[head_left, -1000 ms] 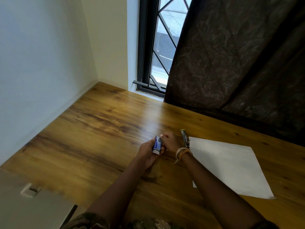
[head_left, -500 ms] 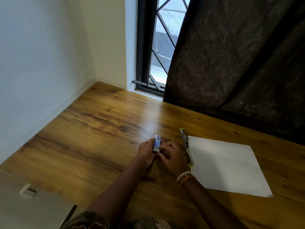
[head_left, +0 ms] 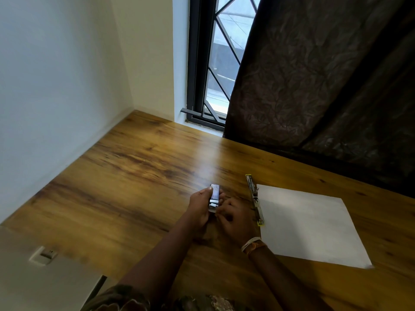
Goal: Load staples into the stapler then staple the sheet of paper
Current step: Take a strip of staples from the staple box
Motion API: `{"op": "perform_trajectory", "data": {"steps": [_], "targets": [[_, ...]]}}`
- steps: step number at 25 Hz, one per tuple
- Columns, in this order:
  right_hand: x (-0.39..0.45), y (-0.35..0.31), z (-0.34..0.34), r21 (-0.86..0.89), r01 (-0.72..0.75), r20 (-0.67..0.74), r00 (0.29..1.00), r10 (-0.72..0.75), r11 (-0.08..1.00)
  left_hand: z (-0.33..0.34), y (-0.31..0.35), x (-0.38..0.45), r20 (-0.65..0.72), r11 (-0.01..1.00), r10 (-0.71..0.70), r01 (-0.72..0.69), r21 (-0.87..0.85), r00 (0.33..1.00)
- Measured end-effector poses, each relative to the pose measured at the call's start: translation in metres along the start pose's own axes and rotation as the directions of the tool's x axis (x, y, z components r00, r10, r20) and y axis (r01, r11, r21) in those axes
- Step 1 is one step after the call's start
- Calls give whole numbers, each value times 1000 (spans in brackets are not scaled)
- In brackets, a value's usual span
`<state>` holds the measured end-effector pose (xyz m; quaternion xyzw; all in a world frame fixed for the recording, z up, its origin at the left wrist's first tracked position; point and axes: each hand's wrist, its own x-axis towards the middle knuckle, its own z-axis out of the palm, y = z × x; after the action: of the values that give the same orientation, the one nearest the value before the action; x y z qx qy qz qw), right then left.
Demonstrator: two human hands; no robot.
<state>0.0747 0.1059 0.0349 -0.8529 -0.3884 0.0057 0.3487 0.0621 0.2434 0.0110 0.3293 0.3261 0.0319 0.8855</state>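
Head view is showing a wooden table set into a corner by a barred window, with a dark curtain hanging to the right; the left hand is holding a small box of staples just above the tabletop, its fingers curling round the box's left side and its thumb lying along the top edge; the right hand is sitting just beside the box's near end, its fingers bending inward toward the box, though whether they are pinching anything I cannot tell; two pale bands are circling the right wrist; the stapler is lying opened out flat on the table, touching the left edge of the sheet of paper, near the right hand but apart from it; the paper is lying flat to the right of both hands; a white wall socket is showing at lower left.
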Motion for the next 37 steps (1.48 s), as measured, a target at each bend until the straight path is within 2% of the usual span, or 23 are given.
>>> {"op": "perform_trajectory", "data": {"steps": [7, 12, 17, 30, 37], "targets": [[-7, 0, 0, 9, -3, 28, 1000, 3, 1000, 0, -2, 3, -21, 999, 7, -6, 39, 1000], [4, -1, -1, 68, -100, -111, 988, 107, 993, -1, -2, 2, -8, 1000, 8, -8, 28, 1000], [16, -4, -5, -16, -87, 10, 996, 87, 996, 1, 1, 0, 3, 999, 9, -9, 31, 1000], [20, -14, -7, -82, -35, 69, 997, 41, 996, -2, -2, 7, -4, 1000, 11, -11, 24, 1000], [20, -15, -6, -74, -70, 71, 995, 75, 995, -5, -4, 12, -17, 999, 14, -13, 30, 1000]]}}
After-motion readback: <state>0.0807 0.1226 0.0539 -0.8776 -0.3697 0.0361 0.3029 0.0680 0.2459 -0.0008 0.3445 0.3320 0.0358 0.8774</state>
